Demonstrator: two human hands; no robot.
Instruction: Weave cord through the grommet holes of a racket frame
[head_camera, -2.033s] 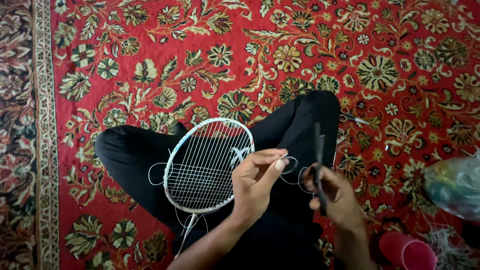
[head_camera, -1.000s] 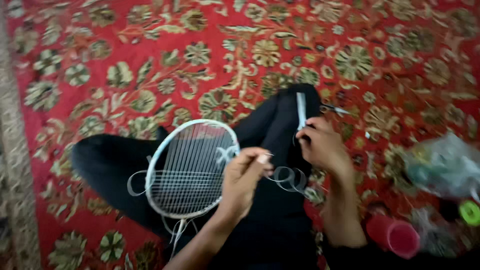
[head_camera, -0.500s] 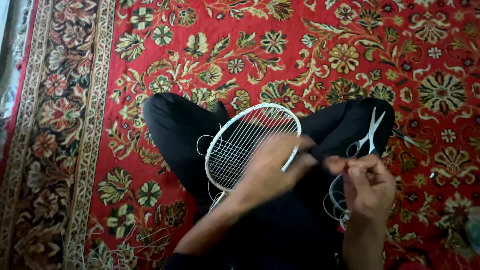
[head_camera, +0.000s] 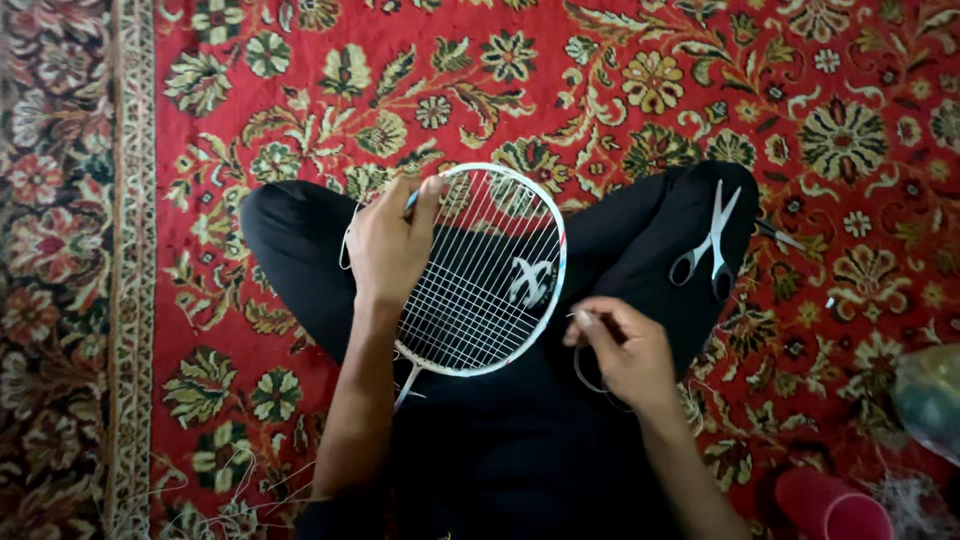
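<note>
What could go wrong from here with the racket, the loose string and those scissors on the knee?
The scissors lie loose on the right knee, so a leg shift may tip them onto the carpet. The right hand pinches a thin string end that loops below it; it might kink or slip free. The left hand grips only the racket rim, so the frame may twist when pulled.

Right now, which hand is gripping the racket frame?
The left hand grips the racket at its rim. The right hand is off the frame, pinching loose string beside it.
</note>
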